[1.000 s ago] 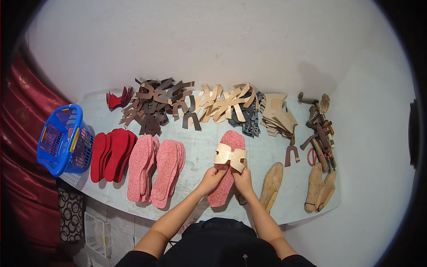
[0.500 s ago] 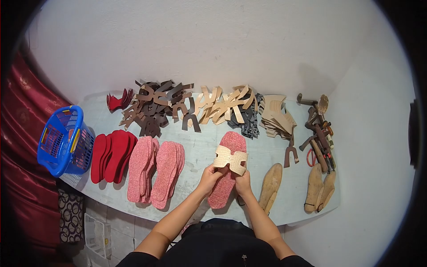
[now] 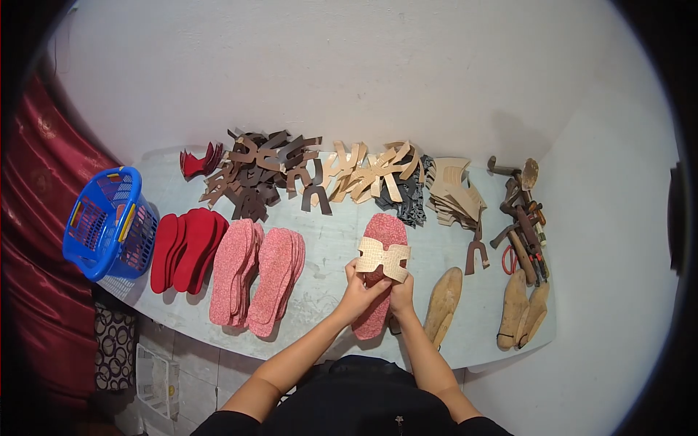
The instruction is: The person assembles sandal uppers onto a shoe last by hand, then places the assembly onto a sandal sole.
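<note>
A pink speckled sandal sole [image 3: 374, 320] is held over the table, toe pointing away from me. Across its front half lies a cream H-shaped strap [image 3: 384, 257] with a crocodile-like texture. My left hand [image 3: 358, 298] is closed at the left edge, fingers by the strap's left end and thumb reaching over the sole. At the right edge, my right hand [image 3: 401, 296] is closed round the sole by the strap's right end. The undersides and several fingertips are hidden. Just right of my right hand lies a wooden shoe last [image 3: 442, 307].
To the left are stacks of pink soles [image 3: 234, 272], red soles [image 3: 195, 251] and a blue basket [image 3: 109, 251]. Brown straps [image 3: 262, 174], cream straps [image 3: 371, 171] and beige pieces [image 3: 454, 190] line the back. Hammers [image 3: 522, 218] and more lasts [image 3: 513, 309] lie at right.
The sole and strap have shifted slightly right and turned more upright. My left hand has moved right, its thumb now reaching farther across the sole below the strap.
</note>
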`<state>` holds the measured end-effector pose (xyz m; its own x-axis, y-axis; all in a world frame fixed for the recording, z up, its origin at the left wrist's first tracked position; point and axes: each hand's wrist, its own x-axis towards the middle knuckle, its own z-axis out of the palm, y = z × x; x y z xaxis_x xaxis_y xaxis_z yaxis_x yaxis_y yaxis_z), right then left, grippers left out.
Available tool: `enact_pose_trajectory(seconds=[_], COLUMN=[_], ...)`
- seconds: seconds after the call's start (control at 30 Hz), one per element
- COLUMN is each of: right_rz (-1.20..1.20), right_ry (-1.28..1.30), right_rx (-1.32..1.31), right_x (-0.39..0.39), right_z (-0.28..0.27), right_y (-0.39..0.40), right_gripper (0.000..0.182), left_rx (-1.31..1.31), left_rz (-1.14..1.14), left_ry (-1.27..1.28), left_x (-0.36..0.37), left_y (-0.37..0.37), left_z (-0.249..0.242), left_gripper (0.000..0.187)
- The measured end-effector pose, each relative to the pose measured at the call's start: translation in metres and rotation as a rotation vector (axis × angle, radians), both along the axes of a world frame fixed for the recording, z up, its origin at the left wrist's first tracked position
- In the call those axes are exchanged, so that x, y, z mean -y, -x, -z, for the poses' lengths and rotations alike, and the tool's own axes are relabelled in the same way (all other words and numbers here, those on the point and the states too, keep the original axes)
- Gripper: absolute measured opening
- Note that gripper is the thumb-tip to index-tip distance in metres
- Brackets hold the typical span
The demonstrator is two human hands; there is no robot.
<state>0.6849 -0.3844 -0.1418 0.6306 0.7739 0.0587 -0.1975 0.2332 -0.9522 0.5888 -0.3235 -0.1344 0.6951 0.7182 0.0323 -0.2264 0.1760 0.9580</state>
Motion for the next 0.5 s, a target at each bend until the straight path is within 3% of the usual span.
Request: enact_pose_trajectory(seconds=[0.07,0.1,0.23,0.5], right_rz=[0.048,0.098,0.053,-0.019], right_ry=[0.018,0.039,-0.028,-0.224], right_rx=[-0.024,-0.05,-0.057,-0.326], right_x=[0.003,0.005,0.002,-0.001], right_z=[-0.006,-0.01,0.009,0.001], right_y=[0.002,0.004,0.007,0.017], right_gripper=[0.022,0.021,0.023,0.031], left_rx=[-0.038,0.037,0.205,0.287], left_rz=[-0.171,-0.141,0.07,0.163], left_ry=[0.181,0.306,0.313,0.539], left_x=[-0.001,-0.007,-0.01,-0.008], left_y=[0.0,0.002,0.006,0.016], left_z=[0.003,0.003,-0.014,-0.031], left_gripper=[0.056,0.055,0.036,0.03])
